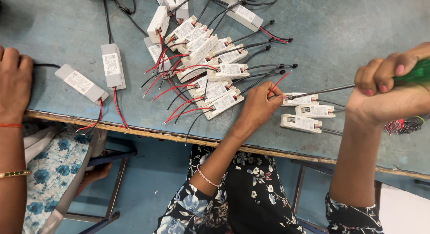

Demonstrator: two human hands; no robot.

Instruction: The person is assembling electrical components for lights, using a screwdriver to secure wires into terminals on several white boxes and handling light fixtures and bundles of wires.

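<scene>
Now the right hand is clenched around the green handle of a screwdriver, whose long metal shaft lies nearly level, pointing left with the tip at the end of a small white driver box. That box lies on the blue table, long axis left to right. The left hand pinches a red wire at the same end. Two more white boxes lie just beside it. Another person's hand rests at the table's left edge.
</scene>
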